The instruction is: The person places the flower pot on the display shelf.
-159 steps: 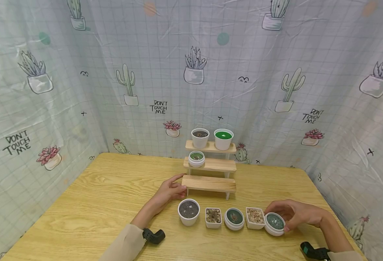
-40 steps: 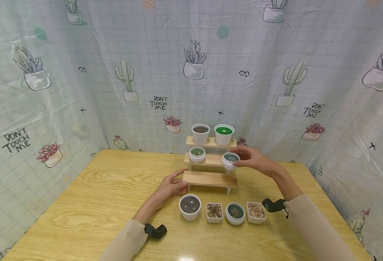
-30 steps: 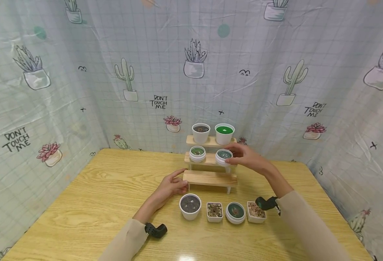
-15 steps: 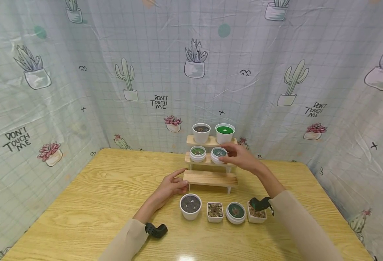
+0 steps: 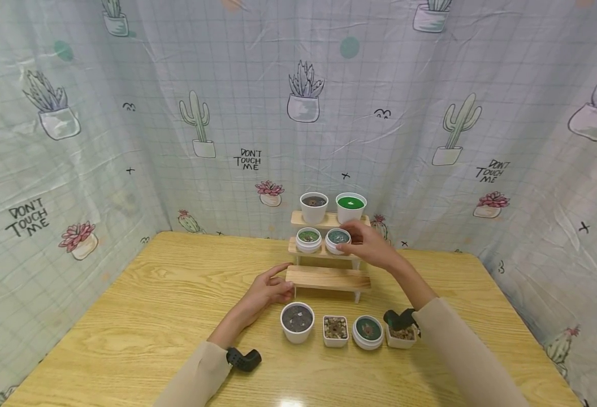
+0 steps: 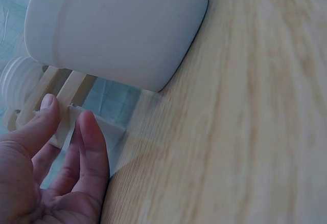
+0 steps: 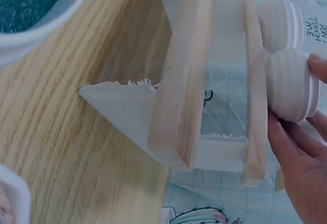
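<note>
A three-step plant stand [image 5: 327,277] with wooden shelves and white legs stands on the table. My right hand [image 5: 372,246] holds a round white pot [image 5: 338,241] with teal-green filling on the middle shelf. In the right wrist view that pot [image 7: 288,86] rests on the shelf, right beside another ribbed pot [image 7: 281,24]. The neighbour is a white pot with green filling [image 5: 308,240]. My left hand [image 5: 263,293] grips the bottom shelf's left end; the left wrist view shows its thumb and fingers [image 6: 93,142] about the white leg.
On the top shelf stand a dark-filled cup pot [image 5: 314,208] and a green-filled one [image 5: 350,208]. In front of the stand are a dark-soil pot [image 5: 297,322], a square pebble pot [image 5: 335,331], a round green pot [image 5: 367,332] and a square pot [image 5: 402,337], partly covered by the wrist camera.
My right hand has carried the teal-green pot from the front row's right end onto the middle shelf, then slid it left against the other pot. My left hand has stayed at the stand.
</note>
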`<state>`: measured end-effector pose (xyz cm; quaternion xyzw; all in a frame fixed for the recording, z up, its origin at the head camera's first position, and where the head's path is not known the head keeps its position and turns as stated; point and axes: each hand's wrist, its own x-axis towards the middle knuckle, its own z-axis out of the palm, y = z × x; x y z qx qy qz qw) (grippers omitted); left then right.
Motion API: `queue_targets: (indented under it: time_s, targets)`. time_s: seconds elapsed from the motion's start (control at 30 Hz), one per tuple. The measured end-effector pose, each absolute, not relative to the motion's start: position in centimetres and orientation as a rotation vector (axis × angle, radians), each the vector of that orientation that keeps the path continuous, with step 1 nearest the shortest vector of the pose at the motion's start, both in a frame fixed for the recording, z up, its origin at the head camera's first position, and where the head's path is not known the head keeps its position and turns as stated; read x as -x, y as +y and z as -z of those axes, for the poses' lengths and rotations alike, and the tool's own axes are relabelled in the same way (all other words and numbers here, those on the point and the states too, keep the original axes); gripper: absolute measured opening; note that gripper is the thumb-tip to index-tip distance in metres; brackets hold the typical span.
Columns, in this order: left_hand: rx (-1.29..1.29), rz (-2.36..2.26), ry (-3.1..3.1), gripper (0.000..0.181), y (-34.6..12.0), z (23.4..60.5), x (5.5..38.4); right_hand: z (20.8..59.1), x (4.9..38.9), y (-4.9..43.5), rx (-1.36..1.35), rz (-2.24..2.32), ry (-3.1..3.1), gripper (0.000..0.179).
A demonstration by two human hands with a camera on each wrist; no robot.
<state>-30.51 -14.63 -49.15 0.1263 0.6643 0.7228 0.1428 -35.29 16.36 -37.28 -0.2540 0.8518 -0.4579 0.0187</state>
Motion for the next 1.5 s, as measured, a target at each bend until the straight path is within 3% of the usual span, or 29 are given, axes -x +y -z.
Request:
queue_targets:
  time_s: [1.5]
  targets:
    - [-0.374, -2.092, 1.907, 0.072, -14.7, 49.05, 30.53, 37.63, 35.3, 15.57, 0.722, 1.493, 2.61, 0.055]
